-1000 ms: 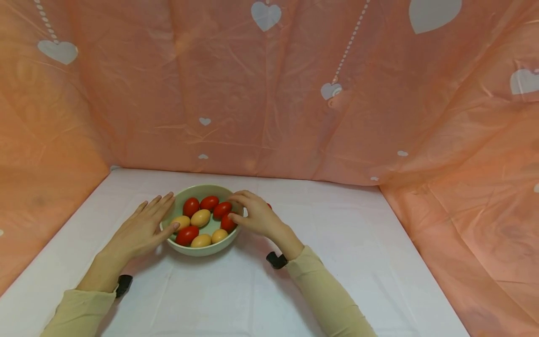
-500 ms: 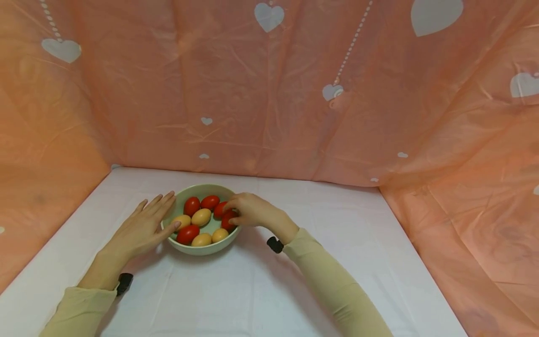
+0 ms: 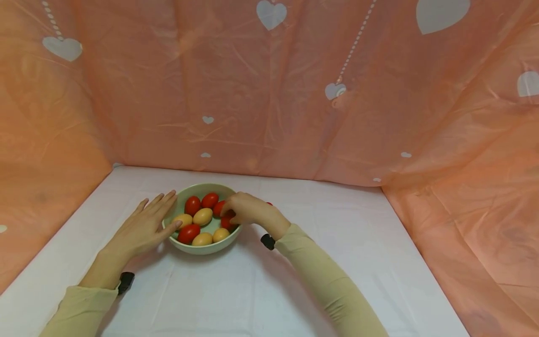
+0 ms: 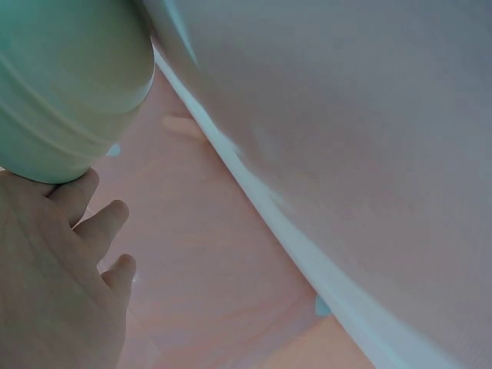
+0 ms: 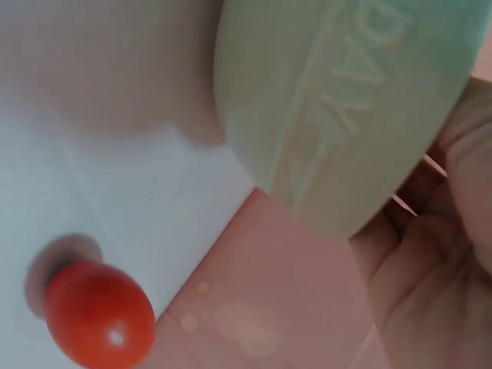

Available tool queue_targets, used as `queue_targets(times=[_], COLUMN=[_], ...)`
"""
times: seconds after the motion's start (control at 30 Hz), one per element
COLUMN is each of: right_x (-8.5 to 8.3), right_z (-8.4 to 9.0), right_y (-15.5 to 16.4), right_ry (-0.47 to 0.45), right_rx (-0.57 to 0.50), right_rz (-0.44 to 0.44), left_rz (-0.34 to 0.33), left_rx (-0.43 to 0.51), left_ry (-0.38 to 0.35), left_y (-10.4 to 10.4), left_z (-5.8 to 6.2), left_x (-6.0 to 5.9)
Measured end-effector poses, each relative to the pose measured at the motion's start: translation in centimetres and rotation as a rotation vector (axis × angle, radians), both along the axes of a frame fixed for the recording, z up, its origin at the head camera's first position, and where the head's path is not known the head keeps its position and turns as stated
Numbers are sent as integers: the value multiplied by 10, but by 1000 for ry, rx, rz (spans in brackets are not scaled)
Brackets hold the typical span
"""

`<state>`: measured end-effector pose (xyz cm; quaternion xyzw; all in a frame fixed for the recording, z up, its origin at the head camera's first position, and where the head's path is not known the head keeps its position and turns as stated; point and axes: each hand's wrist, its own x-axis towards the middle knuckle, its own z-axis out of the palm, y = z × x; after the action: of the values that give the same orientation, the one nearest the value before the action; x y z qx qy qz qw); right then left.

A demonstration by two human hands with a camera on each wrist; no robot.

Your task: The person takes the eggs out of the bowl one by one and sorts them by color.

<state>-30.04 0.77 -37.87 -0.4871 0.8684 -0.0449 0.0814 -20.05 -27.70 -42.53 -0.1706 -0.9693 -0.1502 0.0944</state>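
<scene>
A pale green bowl (image 3: 201,250) holds several glossy red eggs (image 3: 193,206) and several yellow eggs (image 3: 203,216). My left hand (image 3: 141,229) rests against the bowl's left side, fingers stretched along the outside and thumb over the rim beside a yellow egg. From the right, my right hand (image 3: 251,208) reaches over the rim, its fingers and thumb curled round a red egg (image 3: 226,223) that they partly cover. In the right wrist view, the bowl's outer wall (image 5: 330,115) with raised letters hides those fingertips.
Another red egg (image 5: 100,317) lies on the white tablecloth outside the bowl; the head view shows only a sliver of it behind the right hand. Orange cloth (image 3: 269,117) with pale hearts walls off the back and both sides of the table.
My right hand has come in over the bowl's right rim, its fingers bending down round the red egg there. The left hand and bowl hold their place.
</scene>
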Motion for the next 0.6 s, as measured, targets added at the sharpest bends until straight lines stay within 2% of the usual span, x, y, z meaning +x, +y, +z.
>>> queue_targets(times=[0.23, 0.6], right_x=[1, 1], right_z=[-4, -9], right_y=[-6, -16], right_ry=[-46, -70], right_rx=[-57, -60], right_rz=[34, 67], left_rz=[4, 2], left_rx=[1, 1], left_ry=[-6, 7], left_y=[1, 1], left_z=[2, -1], left_x=[1, 0])
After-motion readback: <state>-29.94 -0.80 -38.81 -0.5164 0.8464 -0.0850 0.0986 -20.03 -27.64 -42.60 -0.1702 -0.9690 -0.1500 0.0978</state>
